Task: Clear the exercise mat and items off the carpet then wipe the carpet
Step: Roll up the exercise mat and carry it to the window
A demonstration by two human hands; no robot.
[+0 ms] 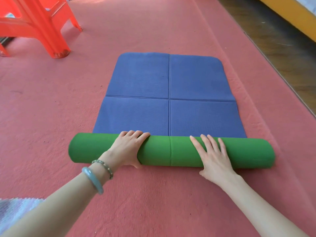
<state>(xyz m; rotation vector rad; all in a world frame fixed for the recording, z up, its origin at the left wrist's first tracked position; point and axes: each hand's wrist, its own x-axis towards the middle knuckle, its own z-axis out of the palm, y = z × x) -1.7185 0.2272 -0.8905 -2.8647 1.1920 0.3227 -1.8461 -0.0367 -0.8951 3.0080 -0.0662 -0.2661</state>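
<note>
A pink-red carpet (51, 108) covers most of the floor in front of you, with a strip of dark wooden floor (273, 40) running along its right edge. One exercise mat (196, 79) lies on the carpet, blue face up and creased into four panels, its near end wound into one green roll (171, 151). Your left hand (127, 147) curls over the roll's left half, fingers on the far side and thumb on the near side. Your right hand (213, 158) lies flat on the right half, fingers straight and spread. One orange plastic stool (37, 23) stands at the far left. Two bracelets (93, 180) ring your left wrist.
</note>
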